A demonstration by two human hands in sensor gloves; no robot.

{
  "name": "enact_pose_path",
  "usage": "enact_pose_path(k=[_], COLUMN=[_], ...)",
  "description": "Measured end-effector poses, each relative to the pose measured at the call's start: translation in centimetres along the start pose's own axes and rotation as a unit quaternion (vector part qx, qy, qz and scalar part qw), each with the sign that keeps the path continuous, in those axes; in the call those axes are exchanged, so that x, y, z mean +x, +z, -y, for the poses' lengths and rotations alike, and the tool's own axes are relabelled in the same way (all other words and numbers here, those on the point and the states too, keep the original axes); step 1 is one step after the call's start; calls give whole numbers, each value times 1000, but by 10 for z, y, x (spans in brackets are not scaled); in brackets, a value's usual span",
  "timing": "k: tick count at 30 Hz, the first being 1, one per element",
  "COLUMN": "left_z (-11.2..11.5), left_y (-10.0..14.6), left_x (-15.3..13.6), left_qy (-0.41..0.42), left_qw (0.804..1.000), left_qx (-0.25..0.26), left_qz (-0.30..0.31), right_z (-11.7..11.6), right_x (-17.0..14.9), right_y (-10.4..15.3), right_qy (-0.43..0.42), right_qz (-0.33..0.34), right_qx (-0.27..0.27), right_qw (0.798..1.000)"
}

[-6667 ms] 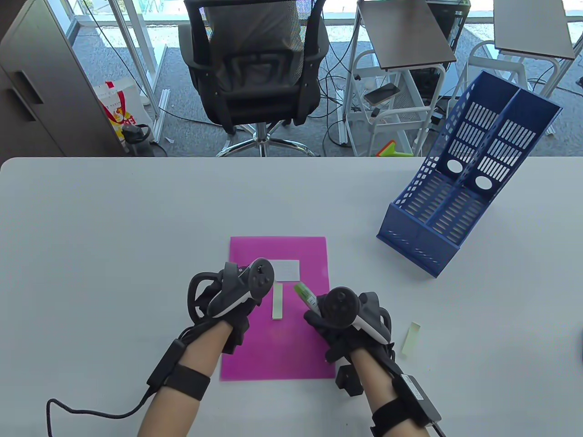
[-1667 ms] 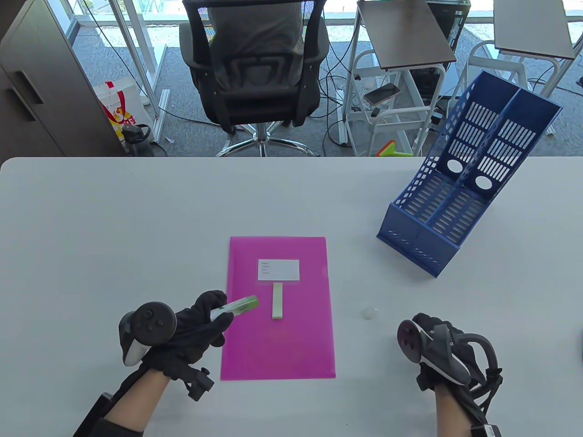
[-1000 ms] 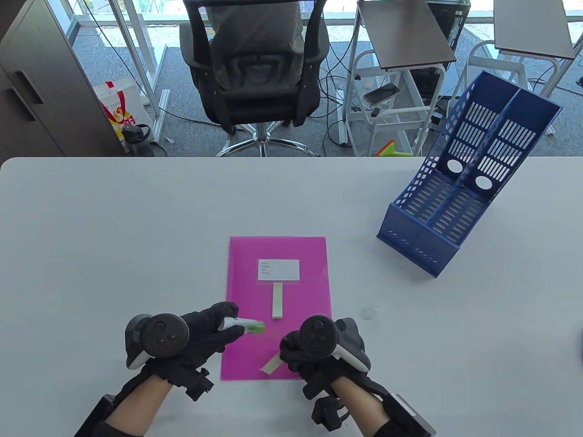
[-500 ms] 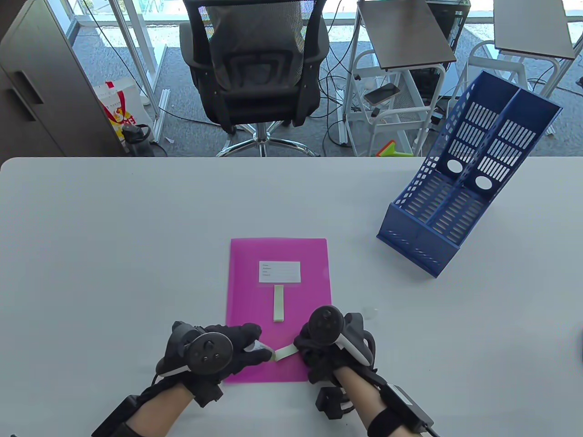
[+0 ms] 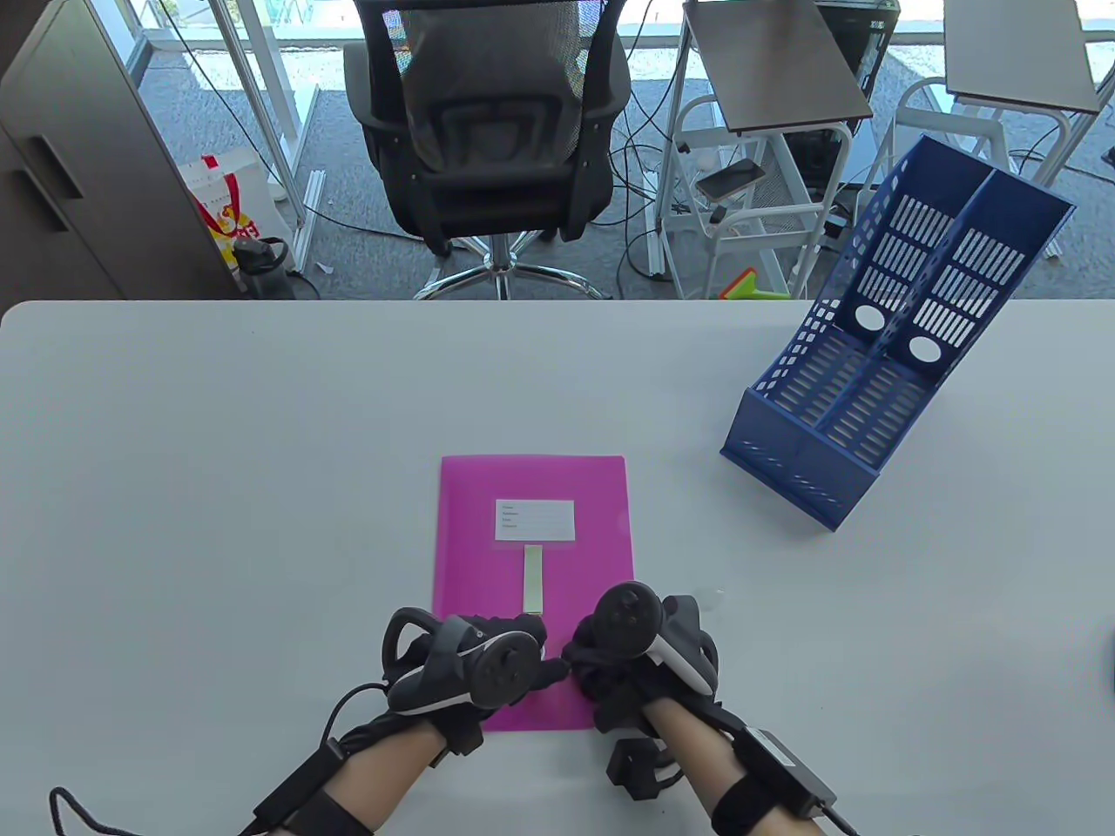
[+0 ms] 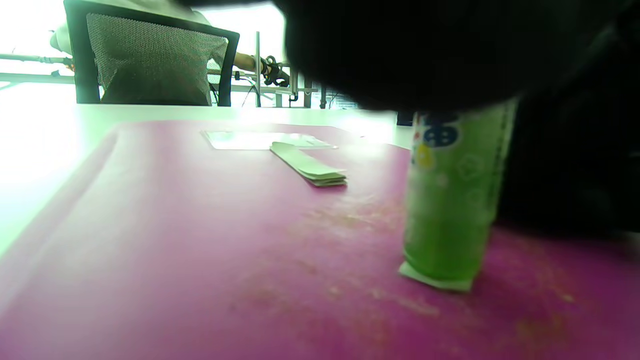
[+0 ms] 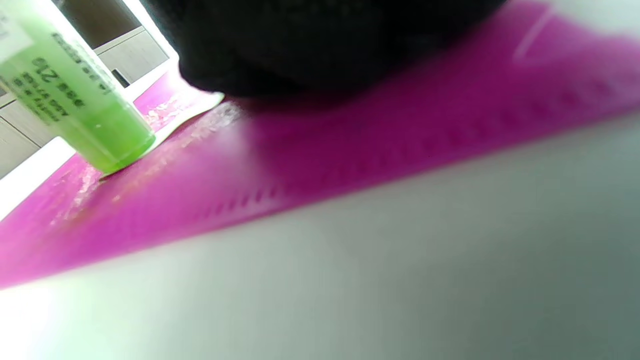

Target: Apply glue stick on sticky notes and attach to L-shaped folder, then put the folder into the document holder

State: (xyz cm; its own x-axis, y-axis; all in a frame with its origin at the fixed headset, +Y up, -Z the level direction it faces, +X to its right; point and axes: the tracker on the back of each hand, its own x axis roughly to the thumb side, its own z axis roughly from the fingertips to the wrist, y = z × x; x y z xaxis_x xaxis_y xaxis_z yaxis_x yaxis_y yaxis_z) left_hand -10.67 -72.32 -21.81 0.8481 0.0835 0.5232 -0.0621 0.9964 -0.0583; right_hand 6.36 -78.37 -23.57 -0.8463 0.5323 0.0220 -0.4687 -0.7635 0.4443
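On the pale grey desk [image 5: 218, 453] lies the flat magenta plastic L-shaped folder [image 5: 488, 566], with a white label card [image 5: 535, 520] near its far end and a small stack of pale green sticky notes [image 5: 533, 578] just below that. The left hand [image 5: 475, 666] sits over the folder's near left part; from above its black glove and tracker hide what it carries. Its wrist view fills that in: the green translucent glue stick [image 6: 452, 195] stands nearly upright, its top going up into the dark glove, the fingers closed round it, its tip pressed onto a single pale sticky note [image 6: 432, 281] lying on the folder. The right hand [image 5: 631, 653] is just beside the left, over the folder's near right part. Only its wrist view shows its dark fingers [image 7: 320, 45] bearing down on the other end of the same note; how far they are curled cannot be told. Well apart, at the desk's far right, stands the blue perforated plastic document holder [image 5: 880, 348]
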Motion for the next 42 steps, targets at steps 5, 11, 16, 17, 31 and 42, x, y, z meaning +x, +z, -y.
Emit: enact_pose_path(k=[5, 11, 16, 17, 31, 42], left_z=[3, 6, 9, 9, 10, 12], left_y=[-16, -21, -19, -19, 2, -21], left_x=[14, 17, 10, 9, -8, 10], left_qy=[9, 26, 35, 26, 45, 49], left_qw=[998, 999, 998, 998, 998, 998], left_qx=[-59, -39, -56, -59, -38, -36], left_qz=[1, -10, -3, -2, -7, -20], right_z=[1, 3, 3, 3, 6, 9], right_x=[-3, -10, -10, -10, -14, -25], right_y=[-2, -5, -5, -5, -7, -13], right_qy=[-15, -48, -44, -44, -64, -140], right_qz=[5, 3, 5, 5, 17, -6], right_qx=[11, 37, 36, 36, 63, 102], right_qw=[1000, 998, 998, 998, 996, 985])
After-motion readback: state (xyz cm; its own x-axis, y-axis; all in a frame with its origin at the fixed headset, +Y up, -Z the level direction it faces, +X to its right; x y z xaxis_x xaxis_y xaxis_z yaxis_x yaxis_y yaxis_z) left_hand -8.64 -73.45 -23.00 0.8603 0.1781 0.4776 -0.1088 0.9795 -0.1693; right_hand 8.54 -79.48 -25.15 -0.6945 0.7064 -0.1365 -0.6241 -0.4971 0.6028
